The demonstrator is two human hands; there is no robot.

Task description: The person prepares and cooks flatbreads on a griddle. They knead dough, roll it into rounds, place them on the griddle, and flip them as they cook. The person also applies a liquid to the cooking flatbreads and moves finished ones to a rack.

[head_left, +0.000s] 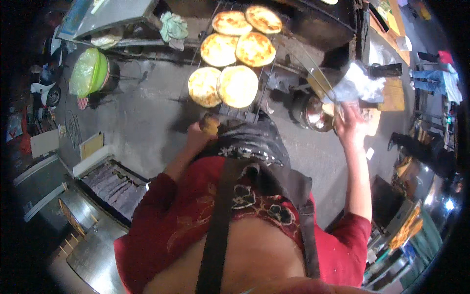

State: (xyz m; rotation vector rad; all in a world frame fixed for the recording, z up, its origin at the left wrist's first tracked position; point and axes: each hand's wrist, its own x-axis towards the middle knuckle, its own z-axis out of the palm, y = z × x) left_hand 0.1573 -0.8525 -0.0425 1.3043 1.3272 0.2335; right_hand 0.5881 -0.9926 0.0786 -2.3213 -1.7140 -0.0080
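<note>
Several round, browned flatbreads [238, 86] lie in pairs on a long wire rack [251, 116], which reaches from the dark oven opening toward my apron. Beside the rack's near end, my left hand [197, 135] is closed around a yellowish-brown, pad-like piece [211, 126]; whether it also grips the rack is hidden. Out to the right, my right hand [350, 125] is closed on the end of long metal tongs [313, 66], whose tips point toward the far flatbreads. Just beyond that hand lies a crumpled clear plastic bag [360, 81].
A bucket [313, 115] stands below the right-hand side. At left are a green tub with plastic over it [93, 73] and a pale green cloth [173, 27] hanging at the counter. A dark tray [115, 183] and metal drum [100, 255] are lower left. People stand far right.
</note>
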